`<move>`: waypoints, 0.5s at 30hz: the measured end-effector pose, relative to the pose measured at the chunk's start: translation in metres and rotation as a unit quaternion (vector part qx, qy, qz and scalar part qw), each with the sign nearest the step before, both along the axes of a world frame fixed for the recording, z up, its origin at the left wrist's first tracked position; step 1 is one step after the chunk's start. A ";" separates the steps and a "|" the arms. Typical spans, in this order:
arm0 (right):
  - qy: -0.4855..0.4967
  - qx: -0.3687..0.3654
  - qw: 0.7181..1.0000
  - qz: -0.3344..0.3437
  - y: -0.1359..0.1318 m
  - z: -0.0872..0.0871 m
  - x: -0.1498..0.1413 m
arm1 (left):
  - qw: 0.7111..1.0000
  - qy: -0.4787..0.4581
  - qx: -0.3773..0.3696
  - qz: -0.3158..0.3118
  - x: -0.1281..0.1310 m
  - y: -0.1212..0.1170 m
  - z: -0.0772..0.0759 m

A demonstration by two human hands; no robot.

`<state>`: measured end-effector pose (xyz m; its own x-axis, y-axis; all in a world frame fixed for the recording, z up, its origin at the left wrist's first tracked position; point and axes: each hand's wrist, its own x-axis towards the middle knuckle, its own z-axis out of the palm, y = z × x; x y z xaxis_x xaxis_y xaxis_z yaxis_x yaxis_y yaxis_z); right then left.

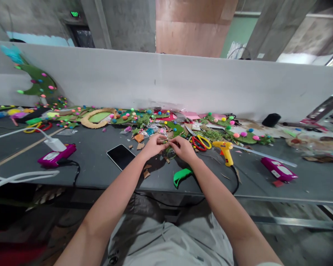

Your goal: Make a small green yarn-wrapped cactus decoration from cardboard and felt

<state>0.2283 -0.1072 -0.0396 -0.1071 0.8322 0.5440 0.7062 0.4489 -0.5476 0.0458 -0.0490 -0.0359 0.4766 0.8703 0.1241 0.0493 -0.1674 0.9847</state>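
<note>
My left hand [156,145] and my right hand [182,149] meet over the middle of the table, fingertips pinched close together. What lies between them is too small to make out; thin green strands [170,153] show just below the fingers. Right of my right hand lie scissors with red and yellow handles [200,143] and a yellow glue gun [224,150]. A green plastic piece [181,176] rests under my right forearm. Beside my left forearm is a phone [120,156] with a dark screen, partly covered by the arm. Cardboard scraps [146,173] are scattered nearby.
Green felt shapes with pompoms [138,117] and a tan ring [96,119] line the back, before a white partition [155,79]. A purple device with a white plug [57,155] sits left, another purple device [279,169] right. A cable crosses the front edge.
</note>
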 end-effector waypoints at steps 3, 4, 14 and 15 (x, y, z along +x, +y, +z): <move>0.057 -0.034 0.998 0.004 0.003 0.000 0.000 | 0.999 -0.010 -0.029 -0.015 -0.002 0.000 0.001; 0.081 -0.053 0.995 0.016 0.004 0.000 0.000 | 0.999 -0.012 -0.034 -0.021 -0.002 0.001 0.000; 0.285 -0.224 0.926 0.104 0.002 0.013 0.003 | 0.996 -0.053 -0.035 -0.063 -0.004 0.000 0.003; 0.298 -0.228 0.921 0.105 0.002 0.014 0.003 | 0.995 -0.064 -0.041 -0.067 -0.004 0.000 0.003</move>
